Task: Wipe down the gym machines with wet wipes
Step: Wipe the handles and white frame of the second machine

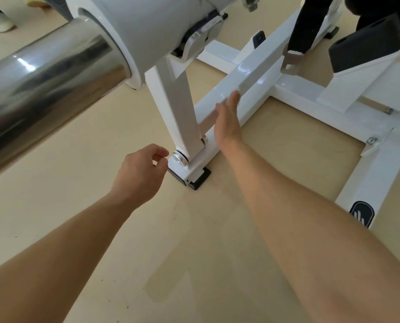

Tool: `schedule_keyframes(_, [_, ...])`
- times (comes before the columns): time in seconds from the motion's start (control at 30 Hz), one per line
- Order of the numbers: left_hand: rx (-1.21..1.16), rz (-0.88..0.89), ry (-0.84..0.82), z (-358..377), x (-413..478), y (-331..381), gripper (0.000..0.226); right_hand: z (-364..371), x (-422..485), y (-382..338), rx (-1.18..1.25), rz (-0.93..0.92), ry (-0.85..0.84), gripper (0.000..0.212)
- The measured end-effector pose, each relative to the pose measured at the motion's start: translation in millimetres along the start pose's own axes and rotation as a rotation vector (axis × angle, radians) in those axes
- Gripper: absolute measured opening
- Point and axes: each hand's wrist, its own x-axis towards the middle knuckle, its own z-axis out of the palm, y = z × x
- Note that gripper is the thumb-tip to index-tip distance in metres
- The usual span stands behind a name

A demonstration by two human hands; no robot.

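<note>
Gym machine [173,106] sits on the floor [77,183] right in front of me, heavy, stiff, slick painted steel, so I just press my flat right hand [225,122] against its low rail [257,75], maybe over a limp wipe [207,121], left hand [140,173] loosely curled, empty.

1. Right hand [227,120]: fingers straight, lying flat against the side of the white base bar [259,73], about mid-length.
2. Left hand [140,171]: loosely curled, nothing visible in it, just beside the bar's near end at the pivot bolt [179,157].
3. Chrome sleeve [45,82]: above and left of the bar.
</note>
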Motion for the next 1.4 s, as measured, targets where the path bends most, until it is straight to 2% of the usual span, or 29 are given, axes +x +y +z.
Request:
schedule_keyframes(0.1, [-0.003, 0.025, -0.015, 2.1, -4.2, 7.9, 0.019, -10.7, 16.5, -2.5, -0.041, 0.033, 0.016, 0.065])
schedule_keyframes(0.27, [-0.036, 0.057, -0.075, 6.3, -13.7, 32.9, 0.02, 0.4, -25.5, 12.5, -0.129, -0.029, -0.138, 0.065])
schedule_keyframes(0.4, [-0.053, 0.085, -0.162, 23.2, -11.4, 56.9, 0.025, -14.3, 8.0, -4.1, -0.049, 0.031, -0.059, 0.067])
schedule_keyframes(0.53, [-0.101, 0.092, -0.194, 38.5, -4.3, 73.0, 0.019, -39.9, 52.4, -13.4, -0.024, 0.064, 0.04, 0.071])
schedule_keyframes(0.63, [-0.126, 0.068, -0.192, 40.5, 5.6, 77.0, 0.018, -58.9, 75.5, -20.4, -0.003, 0.131, 0.078, 0.062])
schedule_keyframes(0.73, [-0.191, 0.019, -0.172, 40.6, 13.0, 79.6, 0.019, -62.8, 80.8, -18.8, -0.047, 0.126, 0.079, 0.063])
schedule_keyframes(0.87, [-0.182, 0.022, -0.171, 41.3, 13.2, 86.7, 0.019, -46.2, 60.2, -1.0, -0.113, 0.041, -0.03, 0.075])
schedule_keyframes(0.97, [-0.188, 0.025, -0.161, 41.9, 18.0, 88.4, 0.021, -56.1, 81.7, -13.8, -0.042, 0.089, 0.044, 0.075])
schedule_keyframes(1.07, [-0.189, 0.009, -0.159, 43.8, 19.3, 86.5, 0.02, -66.0, 96.7, -24.9, -0.077, 0.124, 0.114, 0.07])
schedule_keyframes(1.23, [-0.129, -0.012, -0.129, 39.4, 9.6, 92.9, 0.021, -56.2, 43.2, -10.0, -0.302, -0.028, 0.118, 0.044])
schedule_keyframes(1.4, [-0.046, 0.003, -0.107, 15.0, -5.0, 118.4, 0.018, -66.3, 20.7, -37.6, -0.225, -0.035, 0.134, 0.028])
